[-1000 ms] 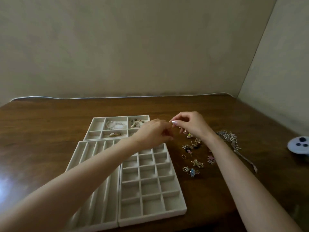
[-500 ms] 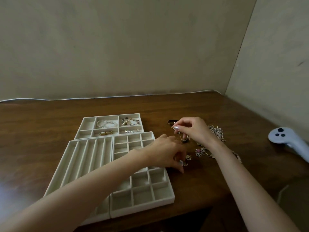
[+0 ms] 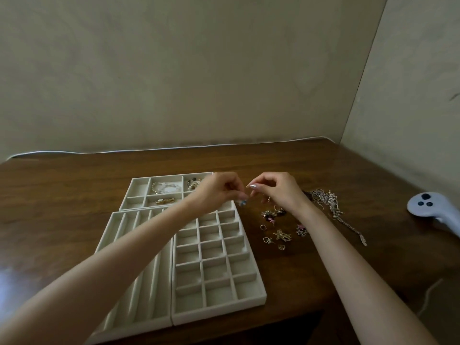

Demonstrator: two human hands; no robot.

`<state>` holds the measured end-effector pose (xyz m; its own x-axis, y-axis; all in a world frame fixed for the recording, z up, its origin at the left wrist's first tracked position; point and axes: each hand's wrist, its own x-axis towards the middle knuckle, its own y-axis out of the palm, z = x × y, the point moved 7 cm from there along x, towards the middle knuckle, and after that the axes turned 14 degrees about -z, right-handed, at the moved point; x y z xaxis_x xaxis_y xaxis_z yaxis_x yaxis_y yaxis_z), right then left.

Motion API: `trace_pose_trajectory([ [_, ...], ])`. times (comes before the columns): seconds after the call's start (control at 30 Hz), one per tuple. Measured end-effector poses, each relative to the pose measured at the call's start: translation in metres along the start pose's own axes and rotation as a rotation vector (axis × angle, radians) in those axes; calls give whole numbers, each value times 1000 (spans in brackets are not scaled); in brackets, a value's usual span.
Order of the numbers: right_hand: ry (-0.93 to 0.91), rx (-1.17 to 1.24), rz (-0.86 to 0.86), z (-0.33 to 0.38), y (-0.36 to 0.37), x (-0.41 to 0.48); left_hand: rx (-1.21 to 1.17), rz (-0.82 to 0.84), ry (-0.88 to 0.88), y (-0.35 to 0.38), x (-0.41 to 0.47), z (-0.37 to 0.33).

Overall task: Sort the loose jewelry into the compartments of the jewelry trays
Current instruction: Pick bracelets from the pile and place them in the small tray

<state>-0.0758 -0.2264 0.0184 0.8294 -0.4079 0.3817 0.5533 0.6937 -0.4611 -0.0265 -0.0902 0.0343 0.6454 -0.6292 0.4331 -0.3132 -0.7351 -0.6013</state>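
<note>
Blue charm dangles pinched from left hand; right hand curled, its hold unclear.

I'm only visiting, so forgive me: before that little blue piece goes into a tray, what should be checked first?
1. Blue piece secure in the left hand: ok, pinched at the fingertips.
2. Right hand free of jewelry: cannot tell, its fingers are curled.
3. Grid tray has empty compartments: ok, those in view are bare.
4. Piece is close to the grid tray: ok, it hangs beside the far right corner.
5. Loose jewelry all sorted: not ok, many pieces lie on the table.
</note>
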Motion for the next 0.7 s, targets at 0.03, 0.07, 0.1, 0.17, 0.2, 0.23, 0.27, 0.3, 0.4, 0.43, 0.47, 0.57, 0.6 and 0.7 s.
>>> trace_pose_trajectory([
  [0.03, 0, 3, 5, 1, 3, 1, -11, -29, -17, -8, 1, 6],
  [0.07, 1, 7, 9, 2, 6, 2, -18, -65, -39, -18, 1, 12],
  [0.1, 0, 10, 14, 3, 9, 3, -31, -105, -67, -28, 1, 19],
  [0.17, -8, 13, 19, 5, 15, 5, -123, -178, -159, -46, -4, 35],
  [0.2, -13, 15, 22, 6, 19, 6, -183, -204, -208, -53, -8, 42],
  [0.23, -18, 18, 26, 7, 23, 7, -221, -227, -242, -60, -12, 48],
  [0.27, -22, 19, 34, 9, 27, 8, -215, -254, -258, -69, -17, 53],
  [0.3, -25, 19, 43, 11, 32, 8, -194, -282, -270, -77, -21, 59],
  [0.4, -30, 15, 62, 18, 46, 11, -99, -379, -295, -109, -29, 81],
  [0.43, -31, 21, 64, 20, 49, 13, -62, -415, -310, -121, -31, 90],
  [0.47, -31, 27, 65, 23, 52, 14, -9, -451, -328, -133, -33, 99],
  [0.57, -32, 32, 71, 27, 59, 15, 192, -467, -369, -159, -41, 121],
  [0.6, -34, 29, 69, 27, 59, 15, 262, -427, -368, -162, -42, 125],
  [0.7, -35, 29, 68, 27, 62, 15, 441, -212, -346, -158, -45, 133],
])
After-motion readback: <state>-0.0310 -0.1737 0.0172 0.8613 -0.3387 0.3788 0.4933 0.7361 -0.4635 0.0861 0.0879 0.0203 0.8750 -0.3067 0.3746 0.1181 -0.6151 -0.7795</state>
